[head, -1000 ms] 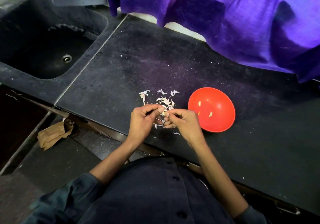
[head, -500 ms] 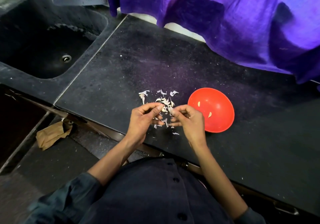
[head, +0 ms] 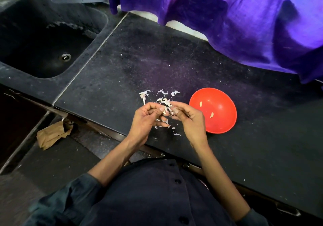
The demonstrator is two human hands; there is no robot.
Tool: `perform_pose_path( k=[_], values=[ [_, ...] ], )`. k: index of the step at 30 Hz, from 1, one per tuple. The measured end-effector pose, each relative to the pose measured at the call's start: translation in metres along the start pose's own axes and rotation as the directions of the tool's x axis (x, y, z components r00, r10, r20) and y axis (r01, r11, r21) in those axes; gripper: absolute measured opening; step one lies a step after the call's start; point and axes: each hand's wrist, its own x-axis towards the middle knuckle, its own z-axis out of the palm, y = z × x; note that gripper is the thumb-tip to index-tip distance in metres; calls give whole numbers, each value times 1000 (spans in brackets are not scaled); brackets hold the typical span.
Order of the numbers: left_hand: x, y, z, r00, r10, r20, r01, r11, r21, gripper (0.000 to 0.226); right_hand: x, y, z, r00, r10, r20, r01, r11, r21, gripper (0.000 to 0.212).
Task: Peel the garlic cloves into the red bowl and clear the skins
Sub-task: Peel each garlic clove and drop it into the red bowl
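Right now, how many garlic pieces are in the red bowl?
2. One peeled clove lies near the left side of the red bowl, the other clove nearer its middle. The right hand may hide another.

A single wide-angle view was given, taken from the person's head and directed forward and steeply down. The dark surface (head: 174, 65) was seen from close above, with the wearer's own torso filling the lower edge. The sink (head: 43, 42) was caught at the upper left and the purple cloth (head: 227, 19) along the top. No second view was supplied.
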Motion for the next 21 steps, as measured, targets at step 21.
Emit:
perform_pose_path(
  k=[21],
  values=[
    [9,3,-3,1000,13,29,-16,992,128,13,-1,-10,1,998,46,39,-49,994,100,11]
  ],
)
